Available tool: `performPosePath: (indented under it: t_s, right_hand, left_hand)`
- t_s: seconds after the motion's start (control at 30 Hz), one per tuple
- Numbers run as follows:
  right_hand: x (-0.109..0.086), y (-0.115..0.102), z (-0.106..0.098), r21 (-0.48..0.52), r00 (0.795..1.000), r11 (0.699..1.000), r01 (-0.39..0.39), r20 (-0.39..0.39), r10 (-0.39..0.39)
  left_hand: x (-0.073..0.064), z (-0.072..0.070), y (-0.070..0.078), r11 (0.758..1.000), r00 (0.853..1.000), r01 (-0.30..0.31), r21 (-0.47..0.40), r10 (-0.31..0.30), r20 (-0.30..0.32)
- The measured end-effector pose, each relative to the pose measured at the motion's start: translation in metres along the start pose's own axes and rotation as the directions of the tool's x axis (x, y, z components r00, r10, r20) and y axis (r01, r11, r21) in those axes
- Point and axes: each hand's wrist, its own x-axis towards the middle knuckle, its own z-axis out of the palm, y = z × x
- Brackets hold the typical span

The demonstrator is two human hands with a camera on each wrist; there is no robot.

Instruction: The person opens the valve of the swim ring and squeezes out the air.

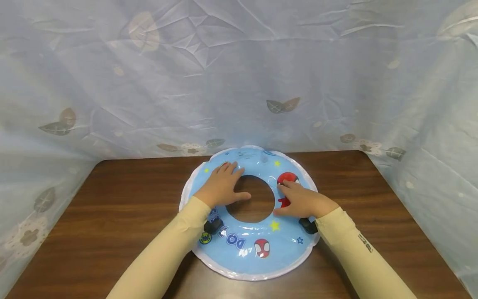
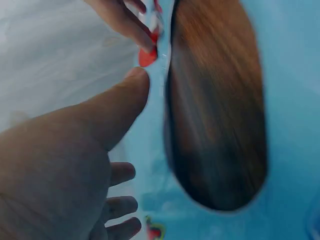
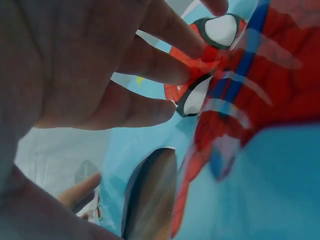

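Note:
A blue inflatable swim ring (image 1: 246, 265) with a pale scalloped edge lies flat on the brown table, printed with red cartoon figures, stars and letters. My left hand (image 1: 220, 187) rests on its left side, fingers spread and straight, thumb reaching over the central hole. On the ring's right side lies my right hand (image 1: 304, 200), its fingers extended across a red masked figure (image 3: 200, 65). In the left wrist view, the left thumb (image 2: 122, 102) stands beside the hole, through which wood shows. Neither hand grips anything.
The wooden table (image 1: 123, 216) has rounded far corners. A pale curtain (image 1: 231, 83) with leaf and flower prints hangs behind it and along both sides. Dark wrist devices (image 1: 213, 226) sit under both wrists, over the ring.

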Motion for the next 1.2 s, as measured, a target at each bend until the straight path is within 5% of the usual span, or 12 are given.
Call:
performPosePath:
  t_s: [0.17, 0.5, 0.67, 0.83, 1.2]
  right_hand:
    - [0.0, 0.003, 0.001, 0.014, 1.0, 1.0, -0.014, 0.022, 0.014]
    - [-0.004, 0.007, 0.0, 0.011, 0.999, 1.0, -0.026, 0.029, 0.025]
    - [0.0, 0.013, -0.006, -0.005, 1.0, 1.0, -0.015, 0.002, 0.015]
    - [0.011, 0.018, -0.015, -0.031, 0.999, 0.999, 0.009, -0.045, -0.01]
    - [0.022, 0.023, -0.018, 0.013, 0.996, 0.997, -0.076, 0.047, 0.075]
  left_hand:
    - [0.022, 0.005, 0.001, 0.998, 0.997, 0.055, 0.013, -0.056, 0.061]
    - [0.034, 0.014, -0.001, 0.991, 0.98, 0.128, -0.038, -0.12, 0.156]
    - [0.045, 0.016, -0.002, 0.993, 0.987, 0.104, -0.062, -0.096, 0.125]
    - [0.061, 0.015, 0.005, 1.0, 0.998, 0.026, 0.012, -0.027, 0.056]
    - [0.078, 0.021, 0.015, 0.999, 0.99, 0.046, 0.026, -0.049, 0.131]
